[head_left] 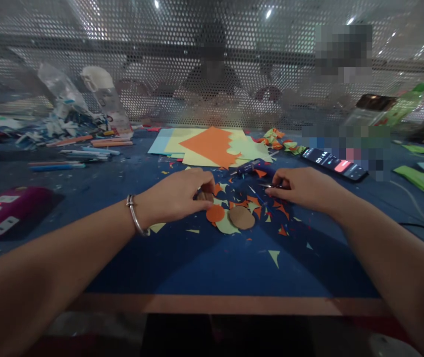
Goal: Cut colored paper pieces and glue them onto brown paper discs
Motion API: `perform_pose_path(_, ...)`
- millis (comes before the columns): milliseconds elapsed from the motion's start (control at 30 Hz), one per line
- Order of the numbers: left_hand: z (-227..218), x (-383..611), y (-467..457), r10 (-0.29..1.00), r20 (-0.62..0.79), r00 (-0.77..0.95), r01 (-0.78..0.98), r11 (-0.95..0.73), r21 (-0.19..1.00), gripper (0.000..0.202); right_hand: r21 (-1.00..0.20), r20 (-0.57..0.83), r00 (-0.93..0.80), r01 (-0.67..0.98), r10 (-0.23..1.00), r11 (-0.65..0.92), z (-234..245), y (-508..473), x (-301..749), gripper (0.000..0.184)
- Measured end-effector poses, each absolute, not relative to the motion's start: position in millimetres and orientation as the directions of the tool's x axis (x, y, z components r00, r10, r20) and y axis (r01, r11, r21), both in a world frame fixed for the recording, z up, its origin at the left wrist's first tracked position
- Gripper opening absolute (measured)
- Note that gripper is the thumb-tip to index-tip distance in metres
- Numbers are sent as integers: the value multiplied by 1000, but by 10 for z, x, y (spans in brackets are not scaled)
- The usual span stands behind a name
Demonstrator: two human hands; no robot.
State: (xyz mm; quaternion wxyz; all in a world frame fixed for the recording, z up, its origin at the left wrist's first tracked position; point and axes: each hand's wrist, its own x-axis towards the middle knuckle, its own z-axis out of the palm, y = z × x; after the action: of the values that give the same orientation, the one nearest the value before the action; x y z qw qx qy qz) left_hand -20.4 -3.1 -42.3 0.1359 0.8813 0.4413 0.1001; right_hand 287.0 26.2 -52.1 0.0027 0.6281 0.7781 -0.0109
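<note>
My left hand (178,194), with a silver bracelet at the wrist, curls its fingers and thumb around a brown cardboard piece (205,197), partly hidden by the fingers. Just right of it, an orange paper circle (215,213) and a brown cardboard circle (241,217) lie over a pale green paper circle (227,227). My right hand (303,187) is closed on a thin pointed metal tool (271,186); the fingers hide its rest, so its kind is unclear. Beyond that hand's fingertips lies a dark blue glue gun (254,166). Orange and pale green paper scraps (252,203) surround the circles.
Behind the scraps lies a stack of coloured paper (197,158) topped by a cut orange sheet (212,144). A phone (334,163) showing a timer rests right. On the left are a purple device (11,210), several pens (85,154) and a white-lidded bottle (106,96).
</note>
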Motion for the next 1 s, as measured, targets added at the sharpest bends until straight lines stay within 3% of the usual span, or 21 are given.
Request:
perform_pose_path(100,-440,-178,-96,746,154,648,694,-662,284,27,18,-6,-214,977,977,214,-506,233,2854,36)
perform_pose_path(200,-459,-133,-171,690,110,715,644,-712,280,31,69,10,-208,976,978,207,-473,192,2840,35)
perform_pose_path(300,-477,-88,-214,672,60,738,637,-723,268,28,106,111,-223,972,968,212,-434,125,2791,35)
perform_pose_path(400,-477,-58,-219,679,42,733,646,-715,266,25,14,235,-312,948,921,317,-413,16,2672,34)
perform_pose_path(467,-464,-55,-213,677,34,735,651,-719,241,22,-150,186,-429,876,884,458,-420,-67,2568,34)
perform_pose_path(600,-440,-96,-194,682,37,730,662,-720,210,16,-191,118,-707,673,697,715,-469,-180,2409,41)
perform_pose_path(833,-507,-77,-179,739,79,669,700,-662,269,34,-173,69,-749,642,659,747,-499,-179,2396,36)
perform_pose_path(1000,-505,12,-200,735,28,678,702,-658,273,22,-175,91,-769,613,633,770,-461,-187,2427,32)
